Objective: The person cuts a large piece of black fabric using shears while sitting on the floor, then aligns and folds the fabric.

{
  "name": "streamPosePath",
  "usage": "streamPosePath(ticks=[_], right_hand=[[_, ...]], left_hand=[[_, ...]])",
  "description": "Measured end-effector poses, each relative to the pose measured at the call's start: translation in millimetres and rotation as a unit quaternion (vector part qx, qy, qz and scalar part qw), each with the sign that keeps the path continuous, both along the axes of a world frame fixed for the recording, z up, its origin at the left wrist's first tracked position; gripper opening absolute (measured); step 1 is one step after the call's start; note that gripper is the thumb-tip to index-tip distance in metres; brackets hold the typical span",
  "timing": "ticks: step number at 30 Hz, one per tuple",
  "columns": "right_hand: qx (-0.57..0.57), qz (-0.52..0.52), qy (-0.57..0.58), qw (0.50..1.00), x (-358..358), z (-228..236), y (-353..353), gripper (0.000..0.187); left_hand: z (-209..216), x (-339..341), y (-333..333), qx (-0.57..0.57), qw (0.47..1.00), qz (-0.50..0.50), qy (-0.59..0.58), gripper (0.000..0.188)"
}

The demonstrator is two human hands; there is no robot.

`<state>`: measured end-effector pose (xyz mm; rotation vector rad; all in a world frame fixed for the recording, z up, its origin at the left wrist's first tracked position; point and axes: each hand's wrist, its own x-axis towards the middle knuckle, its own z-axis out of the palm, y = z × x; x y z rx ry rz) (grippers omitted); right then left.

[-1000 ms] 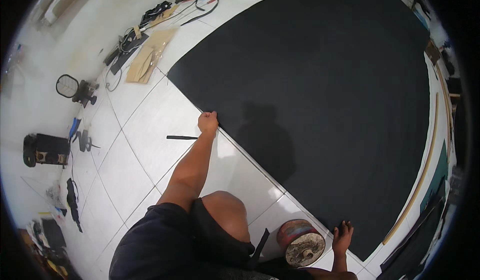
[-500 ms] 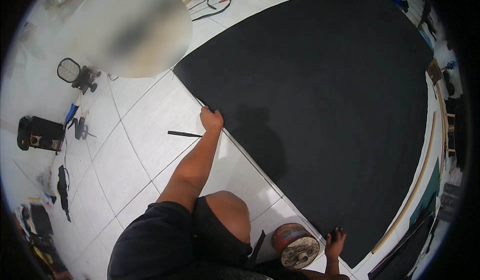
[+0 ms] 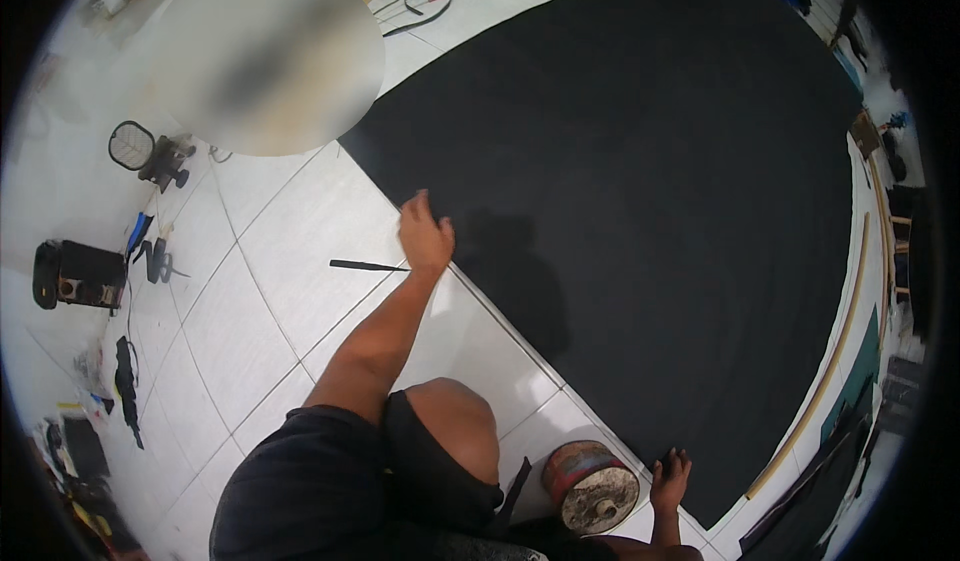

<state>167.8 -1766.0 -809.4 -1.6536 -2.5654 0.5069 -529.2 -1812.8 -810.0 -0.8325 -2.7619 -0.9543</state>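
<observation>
While our left hand (image 3: 427,238) meets the black cloth (image 3: 640,191) at nine o'clock, right hand (image 3: 671,481) at six, grips unclenched and empty, we should press evenly.

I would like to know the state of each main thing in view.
Large black fabric-like sheet: spread flat on white floor tiles.
Bare left hand: open, at the sheet's edge.
Bare right hand: at the same edge; grip unclear.
Red cylinder with pale round end: on the floor, unheld.
Thin black strip: lying on tiles.
Long thin tan strip: lying beside the sheet.
</observation>
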Motion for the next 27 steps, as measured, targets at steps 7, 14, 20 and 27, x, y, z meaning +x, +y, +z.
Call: streamPosePath(ticks=[7, 14, 20, 27], right_hand=[[-0.021, -0.018, 0.003, 1.000, -33, 23, 12, 0.048], [-0.017, -0.034, -0.016, 0.999, -22, 28, 3, 0.046], [-0.029, -0.055, 0.003, 0.998, -26, 23, 2, 0.048], [-0.070, 0.010, -0.002, 0.997, -64, 84, 23, 0.050]], left_hand=[[-33, 50, 7, -0.223, 0.914, -0.325, 0.094, 0.077], [-34, 62, 15, -0.223, 0.907, -0.346, 0.094, 0.076], [-31, 58, 8, -0.221, 0.909, -0.344, 0.077, 0.077], [-27, 57, 11, -0.221, 0.897, -0.375, 0.074, 0.084]])
